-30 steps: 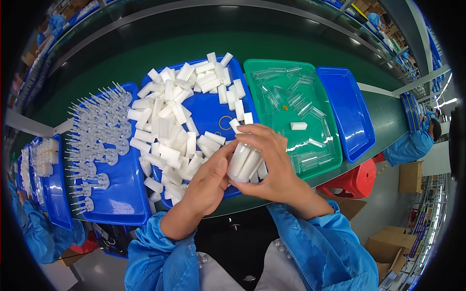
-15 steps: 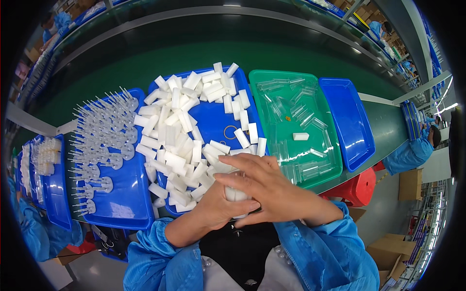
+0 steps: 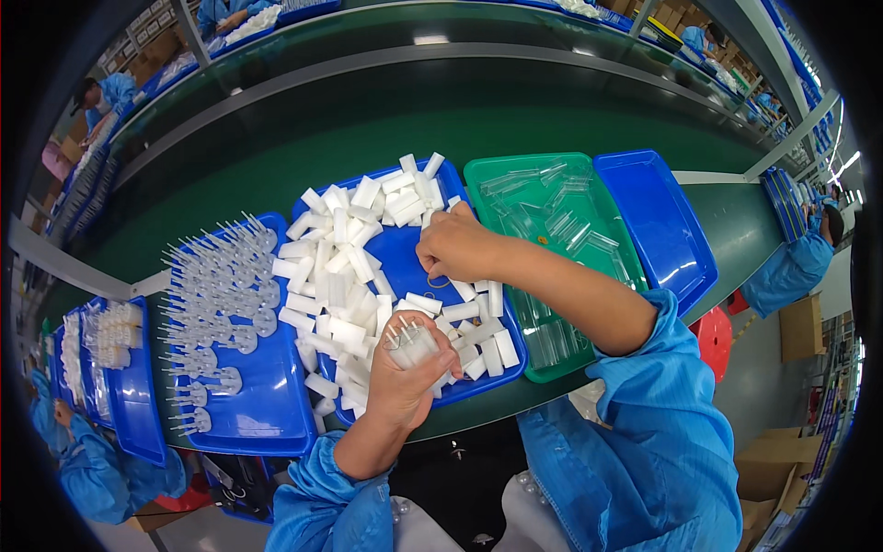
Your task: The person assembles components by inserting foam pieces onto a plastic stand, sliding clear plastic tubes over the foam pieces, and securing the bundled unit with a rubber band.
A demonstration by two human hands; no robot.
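My left hand (image 3: 402, 375) grips a bundle of white plastic tubes (image 3: 411, 342), held upright over the near edge of the middle blue tray (image 3: 405, 247). That tray holds several loose white tubes (image 3: 336, 267) scattered across it. My right hand (image 3: 454, 245) reaches into the same tray, fingers curled down onto its floor beside a thin yellow rubber band (image 3: 441, 281); whether it pinches anything is hidden. Both sleeves are blue.
A blue tray (image 3: 246, 386) of clear stemmed parts sits left. A green tray (image 3: 501, 179) of clear tubes and a bare blue tray (image 3: 655, 221) sit right. Beyond runs a dark green conveyor (image 3: 368, 120). Another worker's blue sleeve (image 3: 791, 267) is at right; a red stool (image 3: 713, 336) stands below.
The hands have separated. The bundle passed into my left hand alone, and my right hand moved up into the middle tray. The view tilted so the trays sit lower.
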